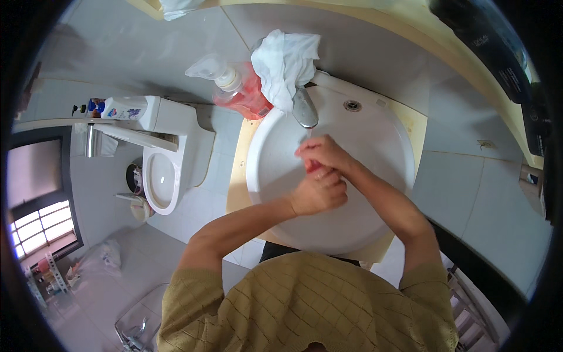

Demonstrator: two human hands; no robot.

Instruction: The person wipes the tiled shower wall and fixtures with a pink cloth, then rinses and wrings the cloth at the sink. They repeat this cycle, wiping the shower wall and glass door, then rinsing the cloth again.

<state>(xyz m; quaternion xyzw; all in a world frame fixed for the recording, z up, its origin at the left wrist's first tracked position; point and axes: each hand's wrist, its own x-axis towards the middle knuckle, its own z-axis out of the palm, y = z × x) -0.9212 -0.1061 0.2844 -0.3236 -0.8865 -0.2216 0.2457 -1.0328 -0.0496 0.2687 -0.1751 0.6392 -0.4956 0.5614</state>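
Note:
Over the white washbasin, my left hand and my right hand press against each other. The left one lies nearer my body with its fingers curled; the right one is just beyond it, below the metal faucet. Something reddish shows between them, blurred; whether it is an object or skin I cannot tell. A thin stream of water appears at the spout. A crumpled white cloth drapes over the faucet's back. Left of it stands a clear pump bottle of red liquid.
A toilet with a white bottle on its tank stands at the left, small bins beside it. Dark bottles line a curved shelf at upper right. A hand shower is at lower left.

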